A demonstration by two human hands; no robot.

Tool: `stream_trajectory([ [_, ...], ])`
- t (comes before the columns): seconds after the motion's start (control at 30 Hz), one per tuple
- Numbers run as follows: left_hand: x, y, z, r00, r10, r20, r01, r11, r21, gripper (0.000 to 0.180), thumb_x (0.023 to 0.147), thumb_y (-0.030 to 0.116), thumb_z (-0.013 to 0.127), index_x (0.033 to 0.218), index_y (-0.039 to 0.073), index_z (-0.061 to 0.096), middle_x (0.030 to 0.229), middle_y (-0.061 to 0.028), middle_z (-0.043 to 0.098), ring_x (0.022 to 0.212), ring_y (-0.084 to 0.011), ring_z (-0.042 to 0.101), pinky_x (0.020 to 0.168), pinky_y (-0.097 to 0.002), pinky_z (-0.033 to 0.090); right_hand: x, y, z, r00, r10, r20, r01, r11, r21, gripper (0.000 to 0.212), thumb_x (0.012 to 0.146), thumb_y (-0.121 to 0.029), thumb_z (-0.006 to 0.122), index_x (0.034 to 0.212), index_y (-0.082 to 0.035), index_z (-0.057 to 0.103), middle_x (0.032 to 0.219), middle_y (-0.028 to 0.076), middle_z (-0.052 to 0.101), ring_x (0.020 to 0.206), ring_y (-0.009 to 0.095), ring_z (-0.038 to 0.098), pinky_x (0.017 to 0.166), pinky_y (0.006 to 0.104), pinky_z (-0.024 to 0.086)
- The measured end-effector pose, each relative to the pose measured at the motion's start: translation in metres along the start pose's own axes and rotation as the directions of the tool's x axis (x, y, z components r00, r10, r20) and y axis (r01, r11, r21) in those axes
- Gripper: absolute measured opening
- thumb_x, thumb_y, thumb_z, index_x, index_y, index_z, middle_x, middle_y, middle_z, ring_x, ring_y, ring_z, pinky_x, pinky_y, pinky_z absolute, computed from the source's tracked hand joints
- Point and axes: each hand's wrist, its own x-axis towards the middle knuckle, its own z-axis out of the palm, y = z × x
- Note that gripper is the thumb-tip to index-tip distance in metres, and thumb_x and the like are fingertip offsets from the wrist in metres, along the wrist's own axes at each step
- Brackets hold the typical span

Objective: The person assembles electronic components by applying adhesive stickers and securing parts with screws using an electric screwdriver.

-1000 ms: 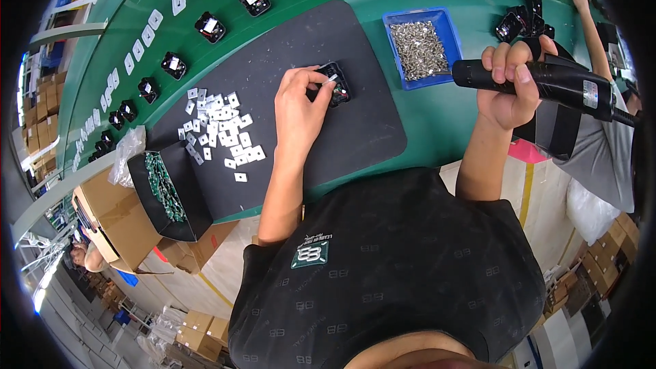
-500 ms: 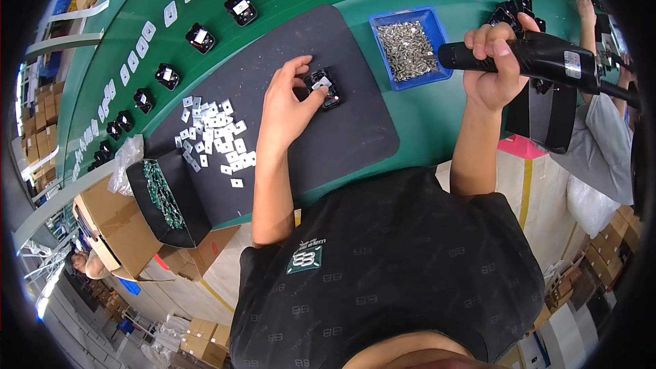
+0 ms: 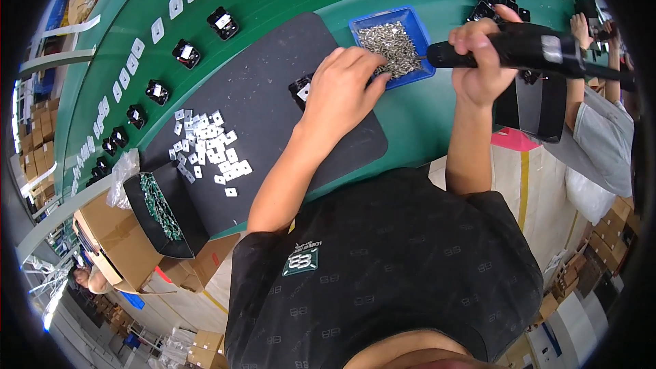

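My left hand reaches over the near left corner of a blue tray of small metal screws. Thumb and index finger are apart, their tips down at the screws. Behind the knuckles a black plastic housing with a pale part inside lies on the dark mat, partly covered by my hand. Wrapped in my right hand is a black electric screwdriver, held level, with its bit end pointing left at the tray's right rim.
Small white plates with holes lie scattered on the mat's left. A black box holds green strips. Black housings and white covers line the green belt. Another person's hand is at the far right, beyond a black bin.
My left hand has left the black housing and moved right to the screw tray. The screwdriver stays in my right hand near the tray. The view has shifted slightly.
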Motion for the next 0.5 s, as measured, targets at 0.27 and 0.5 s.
stream_trajectory([
  [0.27, 0.042, -0.006, 0.035, 0.922, 0.100, 0.374, -0.249, 0.894, 0.373, 0.015, 0.074, 0.019, 0.069, 0.086, 0.010, 0.069, 0.084, -0.0056, 0.063, 0.086, -0.0260, 0.057, 0.076, -0.0381, 0.041, -0.010, -0.010, -0.013, 0.997, -0.051, -0.054, 0.050, 0.998, -0.034, 0.049, 0.079, -0.001, 0.060, 0.124, 0.002, 0.039, 0.068, 0.007, 0.053, 0.055, 0.015, 0.050, 0.057, 0.0340, 0.047],
  [0.5, 0.039, -0.005, 0.030, 0.965, 0.098, 0.243, -0.147, 0.970, 0.193, 0.009, 0.077, 0.019, 0.066, 0.081, 0.010, 0.066, 0.084, -0.0049, 0.065, 0.085, -0.0242, 0.058, 0.076, -0.0375, 0.039, -0.004, -0.029, -0.019, 0.992, -0.109, -0.062, 0.108, 0.994, -0.010, 0.050, 0.079, -0.004, 0.057, 0.125, -0.001, 0.038, 0.066, 0.006, 0.050, 0.054, 0.014, 0.049, 0.056, 0.0340, 0.046],
])
